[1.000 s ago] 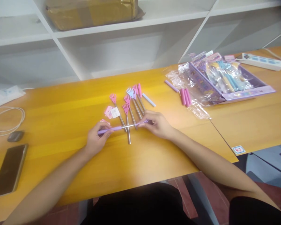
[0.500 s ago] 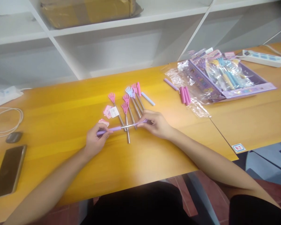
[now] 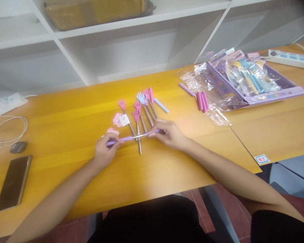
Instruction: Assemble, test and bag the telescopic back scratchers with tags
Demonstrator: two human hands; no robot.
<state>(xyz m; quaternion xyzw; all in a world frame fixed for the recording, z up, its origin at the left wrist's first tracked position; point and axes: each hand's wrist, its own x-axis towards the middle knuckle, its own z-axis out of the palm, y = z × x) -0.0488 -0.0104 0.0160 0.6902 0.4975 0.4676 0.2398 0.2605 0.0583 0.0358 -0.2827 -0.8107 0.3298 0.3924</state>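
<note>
A purple back scratcher (image 3: 138,136) with a short stretch of bare metal rod is held level between my two hands. My left hand (image 3: 106,151) is closed round its purple handle sleeve (image 3: 126,138). At the other end, the fingers of my right hand (image 3: 169,134) pinch the purple claw head, which they partly hide. Beneath and behind lie several metal-rod back scratchers without sleeves, among them a pink one (image 3: 136,116) and a light blue one (image 3: 141,98). Pink cards and a white tag (image 3: 124,120) lie beside them.
Pink sleeves (image 3: 202,102), a purple sleeve (image 3: 186,89) and a light blue sleeve (image 3: 161,105) lie on the table. A purple display box (image 3: 276,97) with bagged scratchers stands right. A phone (image 3: 13,183), a cable and a dark small device (image 3: 18,147) are left; white shelving rises behind.
The view has shifted slightly, so the table's things sit a little differently in the picture. Both hands keep the same hold on the purple back scratcher.
</note>
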